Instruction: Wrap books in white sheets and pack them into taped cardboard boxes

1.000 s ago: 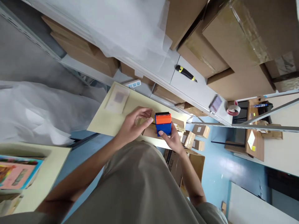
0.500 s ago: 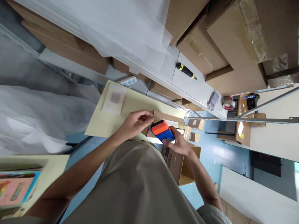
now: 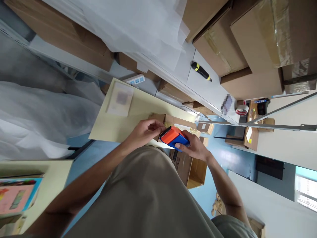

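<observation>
My right hand [image 3: 195,144] is wrapped around an orange and blue tape dispenser [image 3: 176,137], its dark toothed edge facing left. Thumb and fingertips of my left hand [image 3: 150,131] are pinched together right by that edge; whatever they hold, if anything, is too small to make out. Just behind the dispenser lies a small cardboard box [image 3: 170,120], with shiny tape on its right part. It rests on a pale yellow board [image 3: 141,109], partly hidden by my hands.
A flat white packet [image 3: 120,99] lies on the board's left part. Beyond are a power strip [image 3: 136,79] and a shelf with a utility knife [image 3: 201,71], a tape roll [image 3: 242,109] and large cartons [image 3: 257,66]. An open carton [image 3: 195,173] stands below, right.
The dispenser and my right hand have shifted slightly right, the dispenser turning a little. My left fingertips have closed in on its toothed edge. The camera view has tilted slightly.
</observation>
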### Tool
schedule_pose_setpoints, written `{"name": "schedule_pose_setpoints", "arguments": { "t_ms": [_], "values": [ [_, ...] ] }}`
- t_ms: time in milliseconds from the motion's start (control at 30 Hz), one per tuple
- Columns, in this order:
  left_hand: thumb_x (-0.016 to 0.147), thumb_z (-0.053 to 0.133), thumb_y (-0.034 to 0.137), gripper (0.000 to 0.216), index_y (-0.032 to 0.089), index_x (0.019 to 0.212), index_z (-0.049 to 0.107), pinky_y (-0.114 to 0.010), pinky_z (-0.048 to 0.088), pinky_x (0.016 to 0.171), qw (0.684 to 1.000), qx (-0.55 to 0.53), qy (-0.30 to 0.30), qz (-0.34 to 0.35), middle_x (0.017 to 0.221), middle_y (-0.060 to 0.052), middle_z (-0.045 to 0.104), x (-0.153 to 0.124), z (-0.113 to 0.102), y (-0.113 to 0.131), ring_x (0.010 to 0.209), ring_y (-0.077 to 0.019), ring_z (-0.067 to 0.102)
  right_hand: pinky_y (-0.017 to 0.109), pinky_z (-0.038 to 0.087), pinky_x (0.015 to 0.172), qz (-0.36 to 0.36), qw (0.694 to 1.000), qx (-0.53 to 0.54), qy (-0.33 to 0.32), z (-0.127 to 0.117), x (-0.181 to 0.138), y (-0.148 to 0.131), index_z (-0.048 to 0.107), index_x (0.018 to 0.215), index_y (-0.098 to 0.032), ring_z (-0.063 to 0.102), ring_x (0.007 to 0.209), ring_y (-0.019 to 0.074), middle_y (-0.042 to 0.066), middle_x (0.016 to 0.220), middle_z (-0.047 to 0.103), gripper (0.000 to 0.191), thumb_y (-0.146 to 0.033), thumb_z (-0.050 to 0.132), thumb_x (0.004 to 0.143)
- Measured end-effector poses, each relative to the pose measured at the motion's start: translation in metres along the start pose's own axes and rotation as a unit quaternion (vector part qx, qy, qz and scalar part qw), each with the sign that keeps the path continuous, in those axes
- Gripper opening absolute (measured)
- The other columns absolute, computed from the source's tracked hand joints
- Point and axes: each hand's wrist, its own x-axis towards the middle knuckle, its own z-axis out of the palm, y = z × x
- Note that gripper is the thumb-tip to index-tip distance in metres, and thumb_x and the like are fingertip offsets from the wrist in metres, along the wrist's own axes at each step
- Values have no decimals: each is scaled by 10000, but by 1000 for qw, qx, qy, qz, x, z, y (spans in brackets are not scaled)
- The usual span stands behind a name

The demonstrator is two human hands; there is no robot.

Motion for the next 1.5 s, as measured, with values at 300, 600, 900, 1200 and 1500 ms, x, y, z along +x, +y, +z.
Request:
{"name": "schedule_pose_setpoints", "arguments": {
  "t_ms": [300,600,900,1200,1500],
  "values": [
    [817,807,780,575,209,884,796,-321,545,724,999,6,39,17,869,-59,797,1,14,-43,795,-221,704,322,392,615,58,994,-82,-42,-19,0,-11,730,962,-242,652,680,216,62,824,762,527,-769,722,955],
    [679,861,837,704,176,906,785,-315,505,686,990,-30,137,-2,874,-96,789,22,-7,-83,798,-219,659,293,433,494,161,975,-64,-136,-90,-27,-25,732,887,-214,682,541,176,36,699,756,548,-759,747,933],
    [566,885,875,771,187,884,743,-326,470,656,986,-92,135,-26,804,-68,714,47,-3,-129,754,-195,612,296,412,530,94,989,-80,-83,-72,-2,-51,726,805,-210,658,561,165,17,615,695,590,-781,723,955],
    [682,887,774,603,198,769,733,-299,441,614,983,-104,141,-47,694,-16,648,60,10,-157,641,-139,529,288,422,512,119,985,-80,-99,-58,15,-56,709,761,-201,677,532,158,39,644,735,638,-807,692,959],
    [735,872,687,531,181,846,758,-295,455,685,986,-49,157,-28,795,-48,742,67,20,-165,731,-172,612,271,458,527,90,988,-66,-107,-49,24,-52,745,784,-195,689,555,154,33,613,720,660,-835,700,936]
  ]
}}
